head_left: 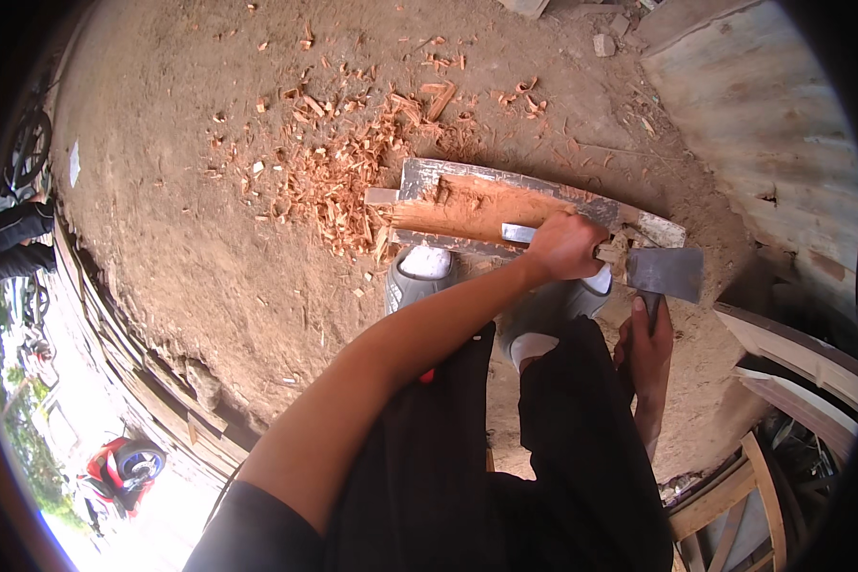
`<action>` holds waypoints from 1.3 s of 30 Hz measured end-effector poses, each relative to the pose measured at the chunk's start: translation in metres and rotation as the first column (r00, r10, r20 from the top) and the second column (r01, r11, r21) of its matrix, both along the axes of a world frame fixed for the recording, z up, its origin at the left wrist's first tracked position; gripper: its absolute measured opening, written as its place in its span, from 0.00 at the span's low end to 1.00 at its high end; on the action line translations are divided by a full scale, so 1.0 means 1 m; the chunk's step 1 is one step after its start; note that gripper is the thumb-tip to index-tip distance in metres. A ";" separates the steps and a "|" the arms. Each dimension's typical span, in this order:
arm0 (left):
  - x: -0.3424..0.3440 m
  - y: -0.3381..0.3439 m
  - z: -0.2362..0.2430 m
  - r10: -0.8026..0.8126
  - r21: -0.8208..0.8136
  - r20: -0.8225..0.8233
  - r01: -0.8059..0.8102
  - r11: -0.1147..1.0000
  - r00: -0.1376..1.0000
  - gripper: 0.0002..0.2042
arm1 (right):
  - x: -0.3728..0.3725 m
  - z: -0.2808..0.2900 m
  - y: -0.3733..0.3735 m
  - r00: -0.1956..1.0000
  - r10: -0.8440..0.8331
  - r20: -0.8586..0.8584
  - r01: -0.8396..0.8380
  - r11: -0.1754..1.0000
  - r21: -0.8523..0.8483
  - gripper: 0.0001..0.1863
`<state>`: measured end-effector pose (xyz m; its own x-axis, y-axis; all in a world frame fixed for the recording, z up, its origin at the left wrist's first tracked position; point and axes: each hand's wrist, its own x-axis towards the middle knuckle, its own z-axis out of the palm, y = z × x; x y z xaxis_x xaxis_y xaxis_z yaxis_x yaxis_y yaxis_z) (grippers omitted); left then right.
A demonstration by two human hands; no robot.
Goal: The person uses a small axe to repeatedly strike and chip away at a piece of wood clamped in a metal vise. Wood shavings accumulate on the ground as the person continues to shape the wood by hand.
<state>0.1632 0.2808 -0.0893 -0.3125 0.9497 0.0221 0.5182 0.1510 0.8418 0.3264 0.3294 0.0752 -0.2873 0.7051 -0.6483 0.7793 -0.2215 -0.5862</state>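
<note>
A weathered wooden piece (629, 212) with a hollowed, freshly cut reddish face lies across the ground before my shoes. My left hand (567, 246) is closed around a chisel, whose flat metal blade (517, 232) points left over the hollow. The butt of its worn handle sticks out at the right of my fist. My right hand (646, 334) grips the dark handle of a striking tool with a broad, flat, dark rectangular head (665, 273). That head is close to the chisel's butt; I cannot tell whether they touch.
Reddish wood shavings (338, 186) are heaped on the dirt floor beyond the wood's left end. My grey shoes (419, 278) are against its near side. Corrugated metal sheeting (763, 114) and wooden frames (734, 505) stand at right. A red motorcycle (124, 472) is at far left, near another person's legs (24, 243).
</note>
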 end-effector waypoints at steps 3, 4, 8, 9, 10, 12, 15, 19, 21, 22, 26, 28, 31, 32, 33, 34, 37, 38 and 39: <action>-0.001 -0.004 0.000 0.010 -0.005 0.013 -0.010 1.000 1.000 0.12 | 0.003 0.009 0.014 0.998 -0.041 -0.055 0.037 0.996 -0.084 0.16; -0.001 -0.003 -0.001 0.010 -0.009 0.014 -0.010 1.000 1.000 0.12 | 0.004 0.008 0.016 0.994 -0.061 -0.094 0.055 0.996 -0.064 0.16; -0.001 -0.001 -0.001 0.006 -0.018 0.018 -0.005 1.000 1.000 0.11 | 0.000 0.005 0.006 0.976 -0.185 -0.115 0.186 0.983 -0.004 0.16; -0.001 0.000 0.000 0.003 -0.019 0.020 -0.003 1.000 1.000 0.11 | 0.004 -0.001 0.002 0.991 -0.112 -0.072 0.112 0.994 0.005 0.16; -0.002 -0.002 0.000 0.006 -0.003 0.020 -0.006 1.000 1.000 0.11 | 0.006 -0.005 0.000 0.999 -0.034 -0.029 0.034 0.999 0.007 0.16; -0.004 -0.005 -0.002 0.013 0.030 0.020 -0.014 0.999 1.000 0.11 | 0.007 0.000 0.009 0.999 -0.015 -0.053 0.013 0.999 -0.038 0.16; -0.005 -0.007 -0.001 0.024 0.048 0.053 -0.027 0.998 0.998 0.11 | 0.002 0.009 0.007 0.989 -0.105 -0.104 0.102 0.994 -0.037 0.14; -0.011 -0.006 0.005 0.024 0.012 0.066 -0.025 1.000 0.998 0.11 | 0.007 -0.006 -0.001 0.989 -0.094 -0.110 0.098 0.995 0.025 0.13; -0.013 -0.008 0.006 0.014 -0.006 0.054 -0.014 1.000 0.998 0.11 | 0.006 0.000 0.006 0.997 0.029 -0.067 -0.031 0.999 -0.039 0.14; -0.013 -0.009 0.006 0.027 0.005 0.058 -0.027 1.000 0.998 0.11 | 0.009 0.000 0.012 0.996 -0.015 -0.092 0.009 0.998 -0.064 0.14; -0.012 -0.006 0.003 0.020 0.007 0.053 -0.020 1.000 0.998 0.11 | -0.002 -0.005 -0.005 0.929 -0.287 -0.234 0.300 0.954 0.020 0.14; -0.012 -0.005 0.003 0.003 -0.002 0.046 -0.003 1.000 0.999 0.11 | 0.004 -0.010 -0.003 0.984 -0.095 -0.150 0.095 0.995 -0.007 0.14; -0.011 -0.007 0.003 0.011 0.008 0.046 -0.012 1.000 0.999 0.12 | 0.005 -0.003 0.011 0.995 -0.022 -0.094 0.019 0.999 -0.032 0.14; -0.012 -0.009 0.003 0.022 0.015 0.047 -0.023 1.000 0.999 0.12 | 0.004 -0.001 0.013 0.988 -0.055 -0.142 0.051 0.998 -0.032 0.14; -0.012 -0.010 0.003 0.033 0.022 0.049 -0.034 0.999 0.998 0.12 | 0.004 -0.002 0.013 0.978 -0.087 -0.190 0.083 0.996 -0.033 0.14; -0.014 -0.012 0.004 0.023 0.001 0.041 -0.023 1.000 0.999 0.12 | -0.001 -0.002 0.008 0.958 -0.168 -0.233 0.165 0.986 -0.031 0.14; -0.013 -0.007 0.005 -0.026 -0.024 0.034 0.027 0.999 0.999 0.12 | -0.004 -0.008 -0.009 0.998 -0.005 -0.070 0.008 0.999 0.047 0.15; -0.013 -0.007 0.004 -0.038 -0.022 0.034 0.038 0.999 0.999 0.12 | -0.001 -0.012 -0.011 0.997 0.072 -0.029 -0.068 0.990 0.124 0.16; -0.013 -0.007 0.002 -0.049 -0.021 0.035 0.049 0.999 0.998 0.12 | 0.002 -0.009 -0.008 0.997 0.061 -0.037 -0.055 0.989 0.136 0.16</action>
<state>0.1503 0.2741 -0.0869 -0.2657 0.9640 -0.0086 0.4960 0.1443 0.8563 0.3282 0.3218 0.0660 -0.3548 0.7666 -0.5353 0.7630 -0.0935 -0.6396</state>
